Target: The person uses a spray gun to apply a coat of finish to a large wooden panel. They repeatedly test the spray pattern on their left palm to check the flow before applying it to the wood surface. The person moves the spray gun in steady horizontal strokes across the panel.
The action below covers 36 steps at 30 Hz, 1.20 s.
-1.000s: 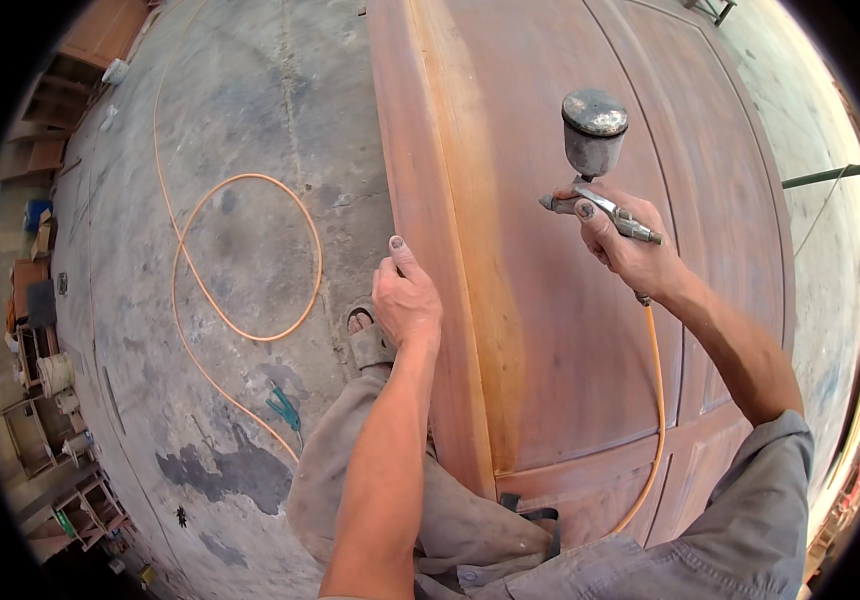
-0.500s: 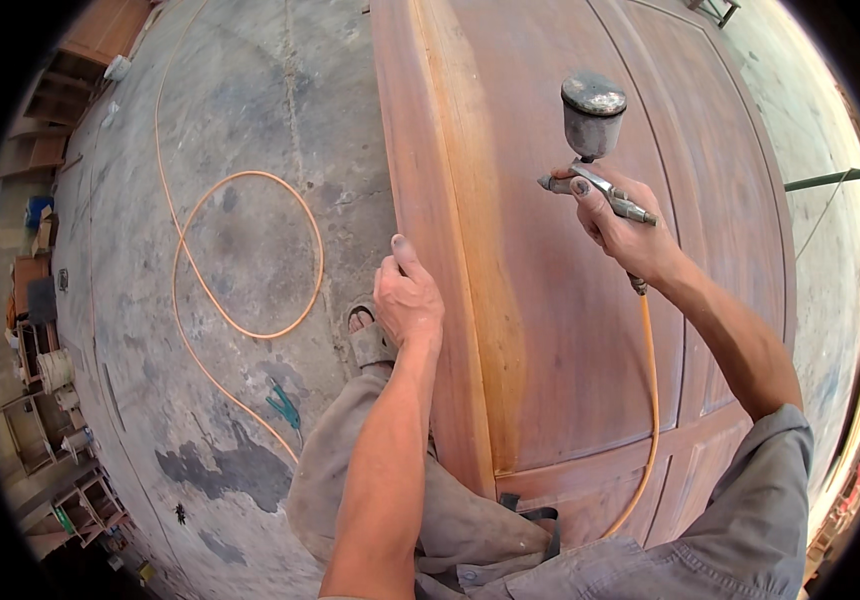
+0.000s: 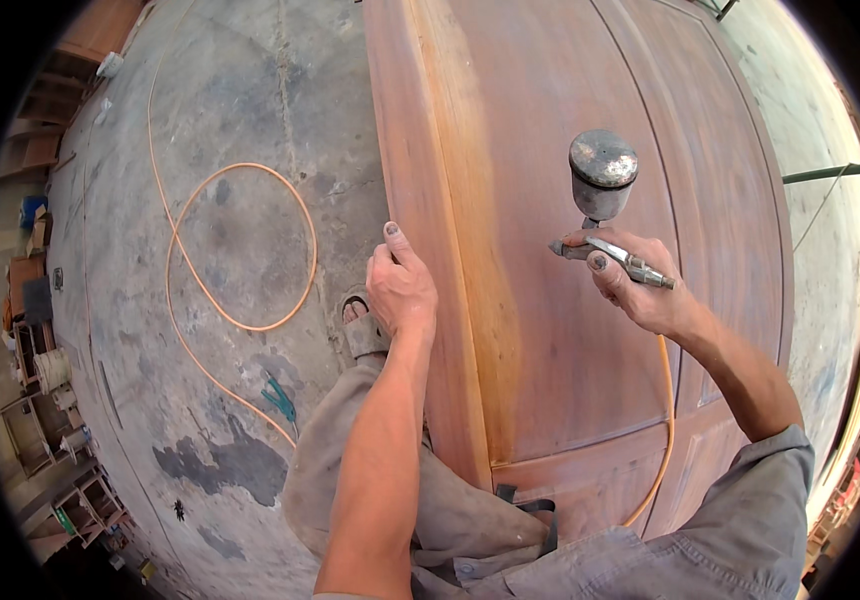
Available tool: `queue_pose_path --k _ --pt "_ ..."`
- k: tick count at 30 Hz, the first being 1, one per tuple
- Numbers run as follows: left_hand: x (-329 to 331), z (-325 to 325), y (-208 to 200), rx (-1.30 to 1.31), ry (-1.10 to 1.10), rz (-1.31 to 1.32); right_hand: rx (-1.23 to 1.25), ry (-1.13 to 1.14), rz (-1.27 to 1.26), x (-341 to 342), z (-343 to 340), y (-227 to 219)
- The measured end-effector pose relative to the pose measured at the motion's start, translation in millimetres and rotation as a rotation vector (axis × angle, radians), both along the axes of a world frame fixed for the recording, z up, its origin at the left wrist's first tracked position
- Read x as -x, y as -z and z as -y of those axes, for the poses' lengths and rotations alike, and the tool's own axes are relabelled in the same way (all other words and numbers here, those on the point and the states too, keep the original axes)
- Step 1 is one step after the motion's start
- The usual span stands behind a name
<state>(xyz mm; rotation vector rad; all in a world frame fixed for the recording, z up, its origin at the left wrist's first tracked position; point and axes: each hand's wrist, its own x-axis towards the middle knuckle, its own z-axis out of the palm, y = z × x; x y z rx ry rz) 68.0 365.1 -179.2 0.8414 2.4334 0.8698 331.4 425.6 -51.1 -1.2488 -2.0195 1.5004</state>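
Observation:
My right hand (image 3: 640, 275) is wrapped round a spray gun (image 3: 640, 266), its nozzle pointing left over a large reddish-brown wooden panel (image 3: 570, 340). On top of the gun sits a round metal cup (image 3: 603, 175) with a worn, stained lid. An orange air hose (image 3: 668, 420) drops from under my grip toward my lap. By the panel's left edge, my left hand (image 3: 402, 287) is closed, thumb up and fingers curled; nothing shows in it. Whether it touches the edge, I cannot tell. A yellowish unevenly coloured strip (image 3: 470, 230) runs along the panel's left side.
More orange hose (image 3: 315, 245) lies looped on the stained concrete floor (image 3: 240, 110). A teal clamp-like tool (image 3: 280, 398) rests beside it, near my knee. My sandalled foot (image 3: 358, 315) stands by the panel. Wooden furniture pieces (image 3: 35, 430) line the far left; a green bar (image 3: 828, 173) juts in at right.
My right hand has brought the spray gun nearer to me and slightly right across the panel. My left hand has shifted a little up and left, still closed.

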Motion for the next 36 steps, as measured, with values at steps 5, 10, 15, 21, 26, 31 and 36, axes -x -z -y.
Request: queue_pose_path --k 5,10,15,21,26,31,36 --pt "1.4 0.4 -1.2 0.03 -0.009 -0.001 0.079 0.055 0.019 8.8 -12.4 0.2" --pt "-0.2 0.3 -0.5 0.035 -0.004 -0.003 0.0 0.127 -0.005 22.0 -36.6 1.8" --pt "1.1 0.3 -0.4 0.033 -0.003 0.012 -0.08 0.149 -0.027 30.5 -61.6 10.1" --pt "-0.2 -0.5 -0.6 0.026 -0.002 0.016 -0.141 0.208 -0.091 41.9 -81.2 19.1" --pt "1.7 -0.1 0.6 0.043 -0.011 0.01 -0.134 0.154 -0.025 36.5 -70.8 11.3" --pt "2.0 0.8 -0.5 0.048 -0.006 0.011 -0.038 0.084 -0.002 19.2 -40.7 4.6" --pt "0.8 0.1 -4.3 0.054 -0.006 0.026 -0.046 -0.001 -0.031 4.2 -15.8 0.7"
